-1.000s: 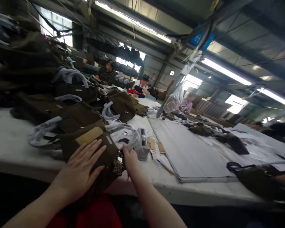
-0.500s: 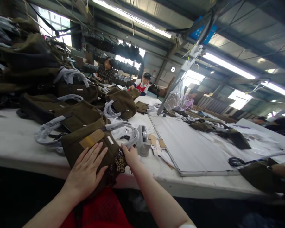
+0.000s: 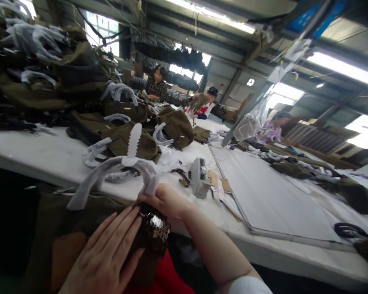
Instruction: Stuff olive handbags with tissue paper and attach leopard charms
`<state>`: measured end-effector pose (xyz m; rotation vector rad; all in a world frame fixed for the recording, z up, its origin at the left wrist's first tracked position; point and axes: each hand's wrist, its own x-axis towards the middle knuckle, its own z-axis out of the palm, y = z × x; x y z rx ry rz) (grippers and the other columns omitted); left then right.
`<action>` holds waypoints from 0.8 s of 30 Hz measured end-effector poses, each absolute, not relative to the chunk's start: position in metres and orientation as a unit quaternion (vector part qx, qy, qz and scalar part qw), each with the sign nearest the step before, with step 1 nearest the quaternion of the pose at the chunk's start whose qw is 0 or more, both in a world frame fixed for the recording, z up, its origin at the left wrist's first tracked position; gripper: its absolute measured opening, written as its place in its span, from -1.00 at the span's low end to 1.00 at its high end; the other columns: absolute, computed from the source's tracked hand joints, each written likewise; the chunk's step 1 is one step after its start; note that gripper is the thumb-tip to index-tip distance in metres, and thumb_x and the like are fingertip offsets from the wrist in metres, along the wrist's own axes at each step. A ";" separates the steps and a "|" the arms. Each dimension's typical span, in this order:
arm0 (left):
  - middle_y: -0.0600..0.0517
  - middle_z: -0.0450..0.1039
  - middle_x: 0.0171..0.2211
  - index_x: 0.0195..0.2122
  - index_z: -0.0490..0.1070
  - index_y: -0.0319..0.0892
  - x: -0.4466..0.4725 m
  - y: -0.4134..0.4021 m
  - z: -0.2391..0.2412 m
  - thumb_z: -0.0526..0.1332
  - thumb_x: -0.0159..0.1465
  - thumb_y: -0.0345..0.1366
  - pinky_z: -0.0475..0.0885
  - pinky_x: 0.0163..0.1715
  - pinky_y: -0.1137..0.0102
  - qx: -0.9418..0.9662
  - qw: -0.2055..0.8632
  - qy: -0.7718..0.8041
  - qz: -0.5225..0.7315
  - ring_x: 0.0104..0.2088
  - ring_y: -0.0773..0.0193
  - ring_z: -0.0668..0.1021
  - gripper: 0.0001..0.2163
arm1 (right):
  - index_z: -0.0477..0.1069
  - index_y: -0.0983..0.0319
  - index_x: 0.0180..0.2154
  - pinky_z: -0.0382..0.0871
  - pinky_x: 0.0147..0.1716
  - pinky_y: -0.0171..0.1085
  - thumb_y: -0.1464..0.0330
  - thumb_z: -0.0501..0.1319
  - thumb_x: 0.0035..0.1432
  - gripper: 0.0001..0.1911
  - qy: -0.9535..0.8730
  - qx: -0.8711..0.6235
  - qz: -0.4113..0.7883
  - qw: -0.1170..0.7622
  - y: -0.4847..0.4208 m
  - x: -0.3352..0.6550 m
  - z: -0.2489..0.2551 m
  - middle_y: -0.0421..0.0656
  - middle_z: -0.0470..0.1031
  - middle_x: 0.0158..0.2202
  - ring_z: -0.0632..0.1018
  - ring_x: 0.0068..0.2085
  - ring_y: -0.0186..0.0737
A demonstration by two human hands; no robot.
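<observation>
An olive-green handbag (image 3: 92, 218) with a tan patch hangs at the table's front edge, close to my body. Its handle (image 3: 110, 165) is wrapped in whitish film and stands up, with a toothed white strip (image 3: 135, 141) rising behind it. My left hand (image 3: 110, 249) lies flat on the bag's face, fingers stretched. At the bag's upper corner, my right hand (image 3: 165, 200) is closed near the base of the handle. Below that hand hangs a leopard-print charm (image 3: 159, 232) with a shiny part. Its exact shape is hard to make out.
A grey tape dispenser (image 3: 199, 177) stands on the white table (image 3: 282, 188) beside cardboard scraps (image 3: 219, 181) and a leopard-print piece (image 3: 183, 179). More olive bags (image 3: 174, 126) lie behind, with a tall pile (image 3: 76, 67) at left. Several people work farther back.
The handbag has come off the tabletop toward my body and lower left, its handle now upright. My left hand moved down with it; my right hand shifted to the bag's corner. The view swung left.
</observation>
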<state>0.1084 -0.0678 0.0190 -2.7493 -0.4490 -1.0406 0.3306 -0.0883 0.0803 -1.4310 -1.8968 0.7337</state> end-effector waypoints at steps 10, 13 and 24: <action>-0.21 0.32 0.24 0.16 0.37 -0.31 0.086 -0.070 -0.057 0.13 0.31 -0.26 0.33 0.20 0.07 -0.953 0.013 -0.225 -0.202 0.22 -0.03 0.38 -0.58 | 0.52 0.26 -0.14 0.37 -0.04 -0.21 0.06 -0.08 0.40 -0.48 -0.584 -0.640 0.379 0.325 -0.077 0.299 -0.040 -0.07 0.59 -0.19 0.55 -0.10 -0.12; -0.17 0.34 0.23 0.14 0.39 -0.28 0.088 -0.067 -0.057 0.12 0.33 -0.28 0.31 0.21 0.09 -0.953 -0.007 -0.224 -0.204 0.23 -0.01 0.38 -0.61 | 0.46 0.25 -0.02 0.34 0.04 -0.18 0.18 -0.02 0.40 -0.60 -0.584 -0.646 0.361 0.334 -0.094 0.308 -0.038 -0.07 0.56 -0.07 0.53 -0.02 -0.13; -0.22 0.37 0.20 0.16 0.35 -0.34 0.072 -0.069 -0.069 0.19 0.30 -0.33 0.28 0.21 0.12 -0.950 -0.010 -0.204 -0.236 0.20 -0.01 0.41 -0.59 | 0.47 0.27 -0.06 0.38 -0.07 -0.12 0.32 0.47 -0.10 -0.48 -0.598 -0.689 0.257 0.319 -0.122 0.278 -0.050 -0.07 0.56 -0.15 0.50 -0.13 -0.06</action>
